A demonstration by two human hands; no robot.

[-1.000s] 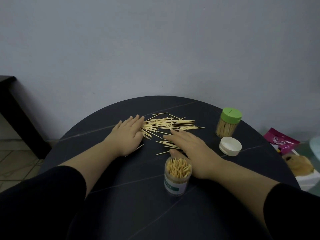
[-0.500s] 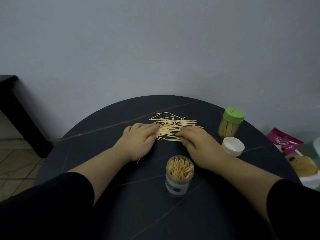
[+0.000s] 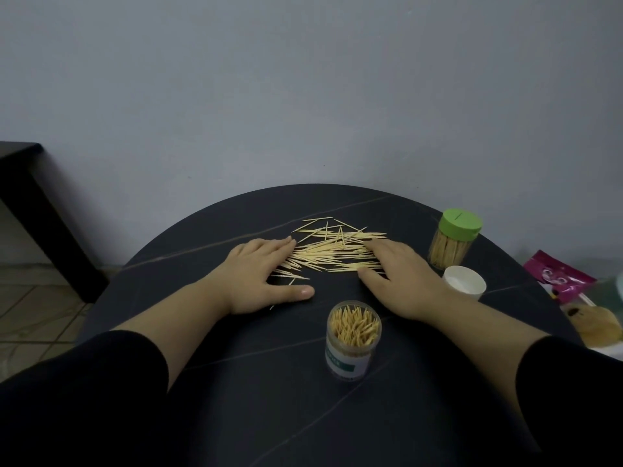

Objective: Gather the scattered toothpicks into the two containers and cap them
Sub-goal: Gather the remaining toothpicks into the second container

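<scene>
A loose pile of toothpicks [image 3: 332, 252] lies at the middle of the round dark table [image 3: 236, 382]. My left hand [image 3: 259, 274] lies flat at the pile's left side, fingers straight and touching the toothpicks, thumb stretched out. My right hand [image 3: 397, 274] lies flat at the pile's right side, fingertips on the toothpicks. An uncapped clear container [image 3: 353, 338] full of toothpicks stands in front of my hands. A second container with a green cap [image 3: 455, 242] stands at the right. A white cap [image 3: 464, 283] lies beside it.
A pink packet [image 3: 559, 276] and a tan object [image 3: 603, 323] lie off the table's right edge. A dark piece of furniture [image 3: 33, 210] stands at the left by the wall. The table's far edge is close to the grey wall.
Both hands have slid closer together, pushing the scattered toothpicks into a tighter pile between them. My left thumb has spread out to the side.
</scene>
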